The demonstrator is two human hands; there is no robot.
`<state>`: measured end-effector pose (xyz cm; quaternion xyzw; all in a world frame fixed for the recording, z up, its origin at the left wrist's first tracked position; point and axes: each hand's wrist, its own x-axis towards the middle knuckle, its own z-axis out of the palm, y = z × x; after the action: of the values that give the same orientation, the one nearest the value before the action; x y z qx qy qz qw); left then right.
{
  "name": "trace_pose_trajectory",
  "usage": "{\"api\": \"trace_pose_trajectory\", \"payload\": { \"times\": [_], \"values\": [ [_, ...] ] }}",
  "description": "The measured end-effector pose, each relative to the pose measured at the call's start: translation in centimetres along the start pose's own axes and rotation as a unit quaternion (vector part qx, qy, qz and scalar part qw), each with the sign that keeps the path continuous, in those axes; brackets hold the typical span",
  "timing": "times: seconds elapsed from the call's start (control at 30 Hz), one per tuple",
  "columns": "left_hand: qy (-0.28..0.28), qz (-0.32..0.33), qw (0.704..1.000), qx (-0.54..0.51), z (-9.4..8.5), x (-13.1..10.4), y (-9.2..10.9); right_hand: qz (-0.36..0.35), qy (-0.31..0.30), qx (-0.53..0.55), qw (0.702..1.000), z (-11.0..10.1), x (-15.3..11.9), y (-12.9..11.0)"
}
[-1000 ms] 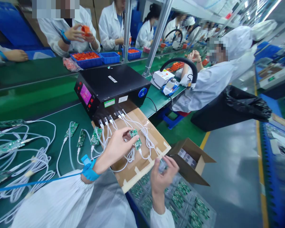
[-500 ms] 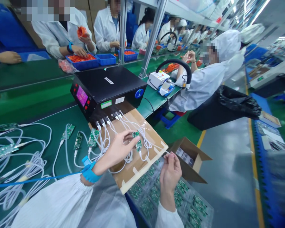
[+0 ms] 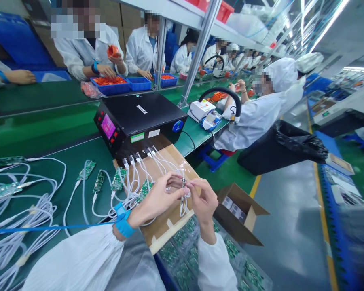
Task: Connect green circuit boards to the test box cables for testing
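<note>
Over the brown cardboard [image 3: 159, 229] at the edge of the bench [image 3: 73, 157], we hold a small circuit board [image 3: 183, 183] nearly edge-on between the thumb and fingers of our left hand [image 3: 160, 197], a white cable [image 3: 182, 209] hanging just below it. Our right hand [image 3: 204, 201] has its fingertips drawn close together at the board's right side, though we cannot tell what they grip; behind stands a black box [image 3: 145, 115].
</note>
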<state>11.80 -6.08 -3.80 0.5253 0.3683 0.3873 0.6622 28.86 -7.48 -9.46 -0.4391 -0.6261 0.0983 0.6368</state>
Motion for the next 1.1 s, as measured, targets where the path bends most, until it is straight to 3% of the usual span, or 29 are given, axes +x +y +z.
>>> {"api": "trace_pose_trajectory", "payload": {
  "times": [0.1, 0.3, 0.5, 1.1],
  "values": [
    [0.011, 0.007, 1.000, 0.004, 0.15, 0.16, -0.27, -0.037, -0.044, -0.028, 0.998, -0.07, 0.47, -0.35],
    [0.016, -0.008, 1.000, 0.005, 0.36, 0.32, -0.76, 0.008, -0.010, -0.031, 0.999, 0.05, -0.10, -0.08],
    [0.020, -0.001, 1.000, 0.006, 0.46, 0.41, -0.81, -0.007, -0.047, -0.055, 0.997, -0.38, -0.03, -0.07],
    [0.001, -0.018, 1.000, 0.003, 0.26, 0.02, -0.60, 0.008, -0.037, -0.022, 0.999, -0.21, -0.21, -0.35]
  ]
}}
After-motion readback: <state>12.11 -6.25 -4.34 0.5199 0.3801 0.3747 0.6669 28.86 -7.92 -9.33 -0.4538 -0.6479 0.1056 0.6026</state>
